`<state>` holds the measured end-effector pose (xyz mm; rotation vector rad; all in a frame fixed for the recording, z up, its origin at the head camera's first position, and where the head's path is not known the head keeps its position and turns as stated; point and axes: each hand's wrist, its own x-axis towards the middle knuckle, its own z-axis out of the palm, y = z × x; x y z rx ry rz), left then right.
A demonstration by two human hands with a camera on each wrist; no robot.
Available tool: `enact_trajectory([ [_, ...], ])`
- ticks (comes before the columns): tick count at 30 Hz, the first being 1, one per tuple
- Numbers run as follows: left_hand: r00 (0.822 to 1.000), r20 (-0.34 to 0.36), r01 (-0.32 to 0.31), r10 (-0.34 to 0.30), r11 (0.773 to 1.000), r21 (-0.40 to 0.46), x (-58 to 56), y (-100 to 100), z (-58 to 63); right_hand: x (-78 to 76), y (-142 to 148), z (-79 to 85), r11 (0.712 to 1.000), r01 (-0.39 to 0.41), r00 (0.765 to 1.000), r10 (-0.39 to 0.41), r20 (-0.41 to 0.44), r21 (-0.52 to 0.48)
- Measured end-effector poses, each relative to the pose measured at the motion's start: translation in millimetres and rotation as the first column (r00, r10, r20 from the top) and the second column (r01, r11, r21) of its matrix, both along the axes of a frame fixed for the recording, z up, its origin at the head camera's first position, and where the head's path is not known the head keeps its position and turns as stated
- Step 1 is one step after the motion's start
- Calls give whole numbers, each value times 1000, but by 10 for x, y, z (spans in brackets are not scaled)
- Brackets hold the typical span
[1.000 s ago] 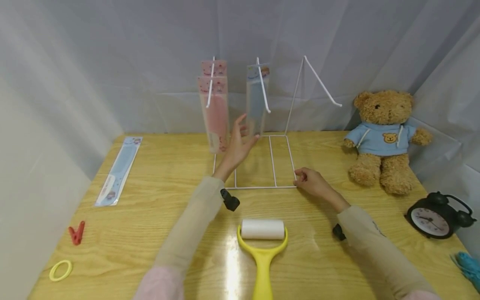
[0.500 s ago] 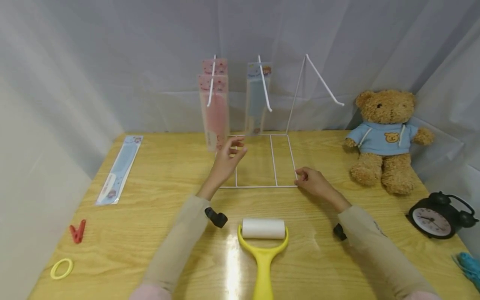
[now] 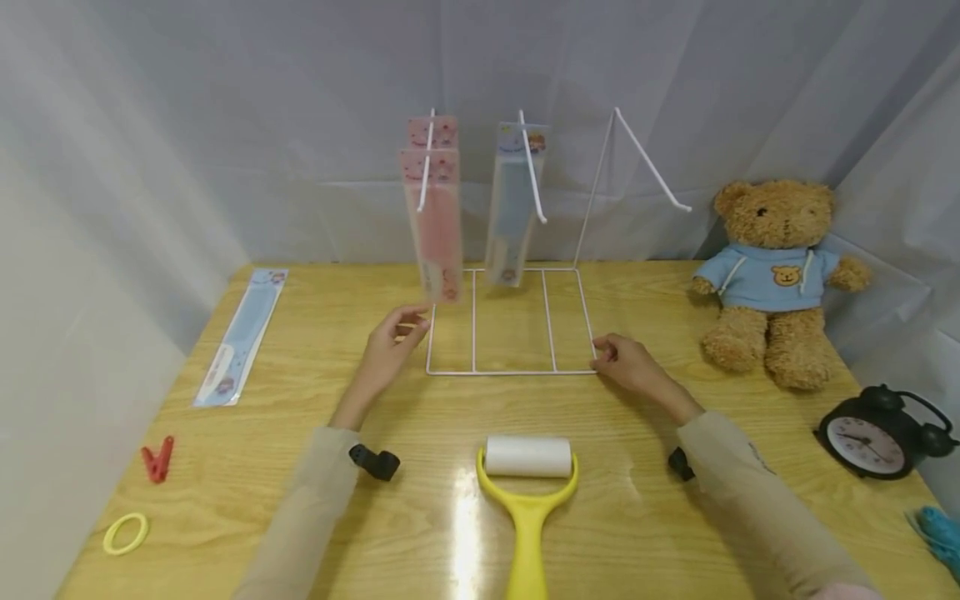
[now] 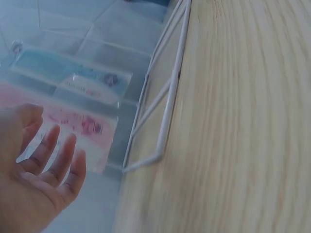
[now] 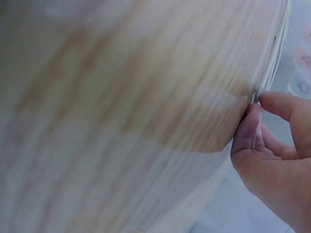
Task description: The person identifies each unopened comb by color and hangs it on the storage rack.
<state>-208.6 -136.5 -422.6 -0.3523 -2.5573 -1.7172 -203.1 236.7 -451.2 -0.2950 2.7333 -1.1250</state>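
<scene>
My left hand (image 3: 387,346) is beside the left edge of a white wire display rack (image 3: 513,373), its fingers loosely bent and holding nothing. In the left wrist view the same hand overlaps the pink packets from this angle. My right hand (image 3: 630,367) pinches the rack's front right corner between thumb and fingers, as the right wrist view also shows. Two long, flat pink packets (image 3: 437,229) hang one behind the other on the left hook. On the middle hook hangs a similar blue packet (image 3: 513,200), tilted a little. The right hook (image 3: 652,162) bears nothing.
Another blue packet (image 3: 243,333) lies at the table's left side. Nearer are a red clip (image 3: 157,460) and a yellow ring (image 3: 126,534). A yellow-handled roller (image 3: 528,500) lies front centre. At right are a teddy bear (image 3: 772,283), a black alarm clock (image 3: 866,442) and blue strands (image 3: 941,533).
My left hand has moved from near the middle blue packet down and left, past the pink packets. The blue packet has swung slightly forward. The right hand stays at the rack's corner.
</scene>
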Motion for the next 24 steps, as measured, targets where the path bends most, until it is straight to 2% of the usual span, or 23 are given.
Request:
enact_trajectory([
  [7,997,30,-74,76,995,-66,54,-443,-63,-13,12,-21,1000,1,1000,-1,10,-1],
  [12,989,37,-136,142,982,-128,82,-748,-74,-15,19,-26,1000,3,1000,-3,12,-4],
  [17,973,50,-208,224,953,-218,122,-1041,-93,-9,7,-25,1000,1,1000,-1,13,-12],
  [24,946,60,-287,318,909,-303,143,-1419,-111,-20,7,-14,1000,6,1000,-6,22,-11],
])
